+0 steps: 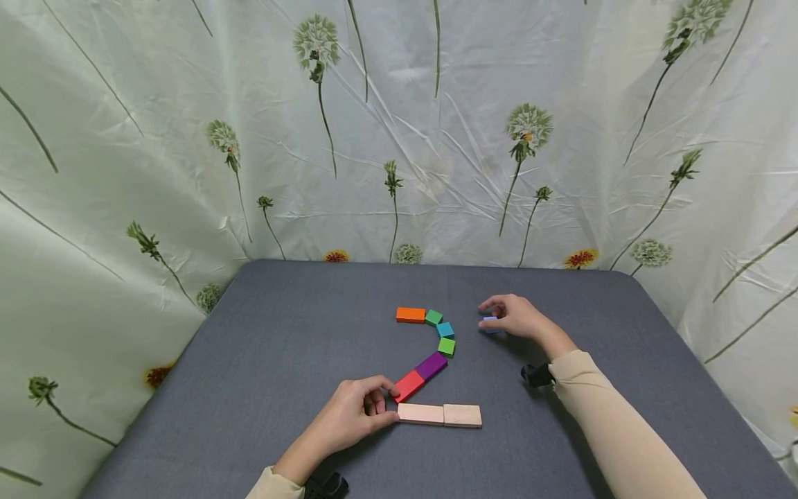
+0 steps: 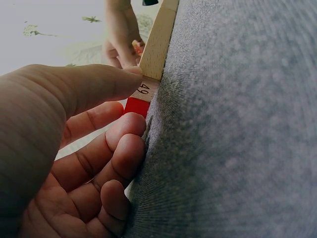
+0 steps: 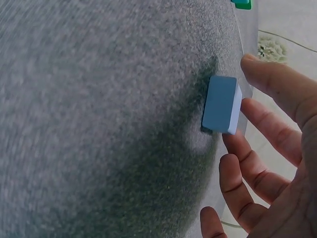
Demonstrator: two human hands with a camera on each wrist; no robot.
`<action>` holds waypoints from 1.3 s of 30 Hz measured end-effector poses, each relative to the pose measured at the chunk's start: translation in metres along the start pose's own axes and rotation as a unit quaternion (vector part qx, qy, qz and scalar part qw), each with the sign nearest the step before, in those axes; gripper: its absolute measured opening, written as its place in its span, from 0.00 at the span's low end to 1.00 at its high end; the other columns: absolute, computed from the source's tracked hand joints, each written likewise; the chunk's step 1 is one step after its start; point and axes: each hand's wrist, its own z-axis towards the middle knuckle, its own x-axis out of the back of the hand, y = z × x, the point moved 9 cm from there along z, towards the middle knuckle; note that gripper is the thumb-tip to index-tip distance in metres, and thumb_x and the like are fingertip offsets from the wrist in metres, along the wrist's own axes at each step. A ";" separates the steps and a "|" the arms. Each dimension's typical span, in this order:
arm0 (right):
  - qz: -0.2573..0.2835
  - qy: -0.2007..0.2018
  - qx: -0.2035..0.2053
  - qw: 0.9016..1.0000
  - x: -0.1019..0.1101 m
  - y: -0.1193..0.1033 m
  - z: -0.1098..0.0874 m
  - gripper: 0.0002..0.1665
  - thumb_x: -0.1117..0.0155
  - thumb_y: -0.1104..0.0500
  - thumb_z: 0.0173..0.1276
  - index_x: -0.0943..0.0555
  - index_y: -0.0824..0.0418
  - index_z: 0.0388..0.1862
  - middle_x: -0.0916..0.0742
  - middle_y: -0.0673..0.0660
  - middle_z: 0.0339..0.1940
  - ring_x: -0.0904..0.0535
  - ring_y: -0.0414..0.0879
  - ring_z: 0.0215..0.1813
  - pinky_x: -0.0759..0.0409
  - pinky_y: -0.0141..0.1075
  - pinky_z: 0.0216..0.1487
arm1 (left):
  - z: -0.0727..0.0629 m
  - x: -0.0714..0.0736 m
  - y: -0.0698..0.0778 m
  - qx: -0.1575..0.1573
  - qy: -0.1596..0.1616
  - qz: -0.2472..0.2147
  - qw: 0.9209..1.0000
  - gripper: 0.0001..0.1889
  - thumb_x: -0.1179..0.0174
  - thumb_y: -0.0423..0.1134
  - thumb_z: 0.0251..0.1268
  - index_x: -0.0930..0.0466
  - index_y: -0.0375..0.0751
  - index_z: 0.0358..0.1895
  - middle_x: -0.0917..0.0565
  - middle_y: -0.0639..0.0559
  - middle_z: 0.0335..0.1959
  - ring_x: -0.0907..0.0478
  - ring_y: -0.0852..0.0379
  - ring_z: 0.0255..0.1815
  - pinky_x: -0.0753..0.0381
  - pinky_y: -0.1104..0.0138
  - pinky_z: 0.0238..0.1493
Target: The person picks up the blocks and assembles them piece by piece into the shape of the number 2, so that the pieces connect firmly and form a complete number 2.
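My left hand (image 1: 358,412) is at the near end of a line of blocks. Its thumb lies at the left end of a plain wooden block (image 1: 420,414), and its forefinger reaches the red block (image 1: 409,385). In the left wrist view, the number 49 shows on pale wood beside the red block (image 2: 136,106), and the other fingers curl loosely. Over on the right, my right hand (image 1: 514,317) spreads around a small light blue block (image 3: 220,104) lying on the table. Thumb and fingers stand about that block, with a gap at the thumb.
A purple block (image 1: 431,366), a lime green block (image 1: 446,347), a teal block (image 1: 445,330), a green block (image 1: 433,317) and an orange block (image 1: 411,315) continue the curve. A second plain wooden block (image 1: 463,416) extends the bottom row. Flowered cloth (image 1: 374,138) hangs behind the grey table (image 1: 280,333).
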 end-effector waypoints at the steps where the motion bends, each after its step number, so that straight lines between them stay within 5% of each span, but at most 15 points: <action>1: 0.001 0.001 0.000 1.000 0.000 0.001 -0.001 0.25 0.25 0.50 0.72 0.15 0.64 0.61 0.14 0.60 0.43 0.24 0.47 0.40 0.27 0.39 0.41 | 0.000 0.000 0.000 0.000 0.000 -0.001 1.000 0.13 0.21 0.42 0.63 0.13 0.52 0.48 0.21 0.62 0.27 0.27 0.69 0.26 0.27 0.72 0.28; 39: 0.019 -0.001 -0.036 0.999 0.005 0.022 -0.015 0.24 0.21 0.53 0.69 0.14 0.65 0.57 0.16 0.57 0.41 0.25 0.47 0.40 0.29 0.38 0.39 | 0.000 0.000 0.000 -0.004 0.001 0.002 1.000 0.14 0.21 0.42 0.63 0.13 0.53 0.48 0.21 0.62 0.27 0.28 0.70 0.25 0.27 0.73 0.27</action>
